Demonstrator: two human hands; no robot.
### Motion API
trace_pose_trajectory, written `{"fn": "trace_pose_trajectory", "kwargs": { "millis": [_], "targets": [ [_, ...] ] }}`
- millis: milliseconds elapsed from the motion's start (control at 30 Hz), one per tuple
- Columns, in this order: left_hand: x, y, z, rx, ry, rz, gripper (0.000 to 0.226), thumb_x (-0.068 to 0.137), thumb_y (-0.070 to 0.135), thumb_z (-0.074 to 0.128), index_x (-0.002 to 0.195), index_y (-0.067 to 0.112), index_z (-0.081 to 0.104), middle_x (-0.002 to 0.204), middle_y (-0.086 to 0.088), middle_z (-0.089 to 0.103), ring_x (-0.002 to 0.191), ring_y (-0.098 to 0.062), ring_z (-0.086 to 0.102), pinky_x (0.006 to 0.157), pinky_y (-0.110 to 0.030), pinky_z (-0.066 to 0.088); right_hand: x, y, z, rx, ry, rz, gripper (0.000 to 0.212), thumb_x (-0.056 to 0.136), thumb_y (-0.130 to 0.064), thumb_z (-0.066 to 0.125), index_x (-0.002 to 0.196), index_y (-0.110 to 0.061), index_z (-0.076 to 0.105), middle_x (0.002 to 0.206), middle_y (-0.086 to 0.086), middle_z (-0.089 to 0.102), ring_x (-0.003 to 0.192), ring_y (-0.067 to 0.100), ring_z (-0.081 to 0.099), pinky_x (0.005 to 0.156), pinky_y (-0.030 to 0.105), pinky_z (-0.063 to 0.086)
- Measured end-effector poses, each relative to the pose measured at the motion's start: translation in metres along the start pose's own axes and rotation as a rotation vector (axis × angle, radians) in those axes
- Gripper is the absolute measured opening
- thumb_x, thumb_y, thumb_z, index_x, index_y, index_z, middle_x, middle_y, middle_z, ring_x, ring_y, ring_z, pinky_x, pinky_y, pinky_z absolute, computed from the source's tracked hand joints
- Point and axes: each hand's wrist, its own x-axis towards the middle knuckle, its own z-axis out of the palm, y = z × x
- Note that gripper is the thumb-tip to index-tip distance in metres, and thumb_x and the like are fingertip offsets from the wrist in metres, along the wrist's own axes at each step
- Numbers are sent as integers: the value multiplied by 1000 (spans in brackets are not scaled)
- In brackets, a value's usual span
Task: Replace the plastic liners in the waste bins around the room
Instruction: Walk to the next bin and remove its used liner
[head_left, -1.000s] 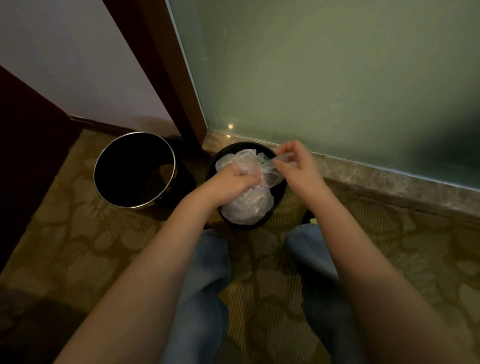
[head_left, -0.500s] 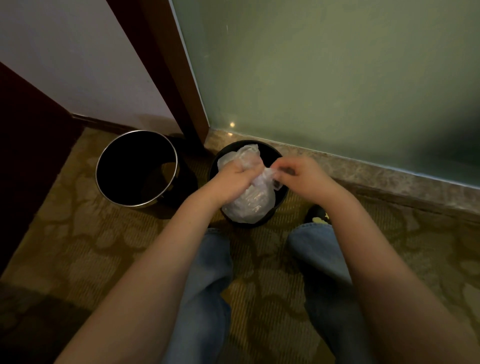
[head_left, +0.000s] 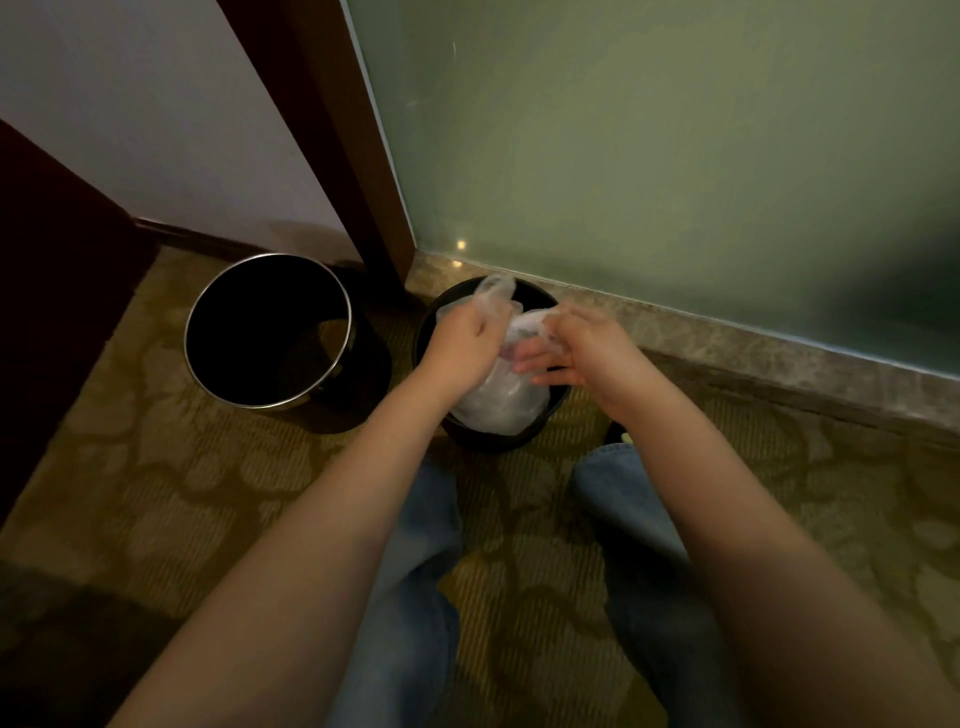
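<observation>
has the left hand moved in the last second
Yes, slightly: the left hand has shifted toward the far rim of the black bin, nearer the glass wall, gripping the plastic liner.

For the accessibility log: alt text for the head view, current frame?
A person's left hand and right hand grip a crumpled clear plastic liner over a small black bin beside a frosted glass wall. A larger metal-rimmed bin, no liner visible, stands left of it on patterned carpet.
</observation>
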Motion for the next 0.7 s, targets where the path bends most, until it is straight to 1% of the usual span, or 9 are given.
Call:
{"fn": "trace_pose_trajectory", "kwargs": {
  "millis": [67, 167, 233, 333, 433, 500, 567, 633, 700],
  "targets": [
    [1, -3, -5, -97, 28, -91, 29, 101, 21, 42, 99, 2, 64, 79, -5, 63, 85, -25, 61, 75, -28, 47, 5, 6, 2, -195, 68, -78, 19, 100, -14, 39, 93, -12, 56, 92, 17, 66, 85, 25, 63, 78, 44, 54],
    [0, -3, -9, -237, 50, -203, 25, 100, 19, 44, 95, 13, 67, 80, -5, 65, 83, -22, 62, 81, -33, 48, 6, 15, 4, -546, 98, -321, 20, 98, -14, 46, 81, -15, 57, 80, 4, 58, 72, 17, 54, 65, 35, 42],
    [-1, -1, -11, -347, 68, -242, 23, 98, 15, 45, 92, 18, 67, 87, -4, 66, 88, -20, 62, 83, -33, 49, 9, 25, 3, -784, 99, -520, 16, 95, -15, 51, 83, -13, 61, 103, 9, 63, 91, 24, 60, 73, 33, 45],
    [-3, 3, -15, -506, 27, -293, 12, 93, 16, 57, 92, 16, 69, 96, -8, 68, 93, -24, 64, 83, -36, 52, 10, 34, 3, -1052, 104, -616, 22, 90, -23, 55, 84, -10, 72, 128, 14, 59, 112, 37, 56, 83, 39, 49],
    [-6, 5, -17, -449, 3, -306, 9, 83, 13, 70, 89, 18, 68, 96, -4, 68, 91, -17, 65, 80, -28, 53, 11, 33, -1, -1033, 94, -596, 12, 88, -19, 63, 89, -13, 73, 131, 10, 58, 118, 31, 52, 93, 39, 45],
    [-7, 8, -19, -361, -1, -312, 15, 80, 9, 71, 84, 23, 66, 93, -1, 64, 87, -14, 62, 75, -25, 50, 9, 25, -6, -719, 116, -465, 14, 83, -8, 64, 93, -17, 69, 118, 0, 63, 108, 16, 54, 92, 33, 43],
    [-9, 12, -22, -270, -36, -304, 18, 80, 9, 69, 80, 26, 65, 93, -1, 62, 89, -16, 59, 79, -30, 49, 8, 19, -9, -433, 203, -390, 23, 83, 0, 61, 97, -18, 63, 101, -9, 61, 96, 11, 54, 88, 30, 43],
    [-12, 19, -25, -213, -121, -256, 19, 80, 9, 70, 78, 27, 64, 96, -3, 60, 94, -18, 58, 84, -34, 48, 13, 21, -11, -415, 171, -357, 37, 84, 1, 63, 118, -15, 61, 113, -8, 58, 106, 9, 50, 96, 25, 40],
    [-15, 26, -25, -131, -215, -184, 20, 80, 7, 69, 77, 26, 60, 95, -4, 59, 93, -19, 57, 83, -36, 48, 17, 27, -10, -472, 9, -320, 53, 85, -6, 66, 135, -16, 53, 135, -4, 51, 124, 9, 45, 107, 26, 35]
  ]
}}
